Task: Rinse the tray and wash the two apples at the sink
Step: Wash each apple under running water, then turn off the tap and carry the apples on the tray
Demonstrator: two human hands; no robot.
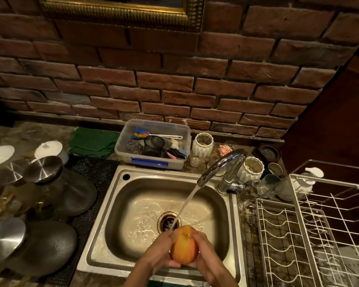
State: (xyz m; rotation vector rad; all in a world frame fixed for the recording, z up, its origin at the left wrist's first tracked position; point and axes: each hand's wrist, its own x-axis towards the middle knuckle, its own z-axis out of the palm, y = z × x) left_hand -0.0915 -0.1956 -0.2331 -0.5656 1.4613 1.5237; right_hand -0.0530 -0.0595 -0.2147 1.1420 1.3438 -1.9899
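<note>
So, progress check. The brick wall (174,83) fills the whole back of the shot, and below it the bench (35,133) is pretty crowded: dark glass jars with steel lids (44,168) on the left, a green cloth (93,142), and a clear plastic tub (153,141) of scrubbers and brushes behind the basin. On the right there's a white wire dish rack (311,224), and I can't see any tray or apple sitting in the part of it that's in frame.

The steel sink (104,235) has water pooled around the drain (168,221), and the tap (222,166) is running, with the stream landing right at the top of the apple (184,248). That apple is over the front of the basin, just in front of the drain, stem end pointing up and away.

Both hands are on it: left hand (160,253) cupped round its left side, right hand (207,257) wrapped round the right, fingers curled onto the fruit.

My read: one apple is mid-wash. The second apple and the tray aren't visible anywhere, so I can't tell if the tray's rinsed or which apple this is. I'd guess roughly midway at best.
</note>
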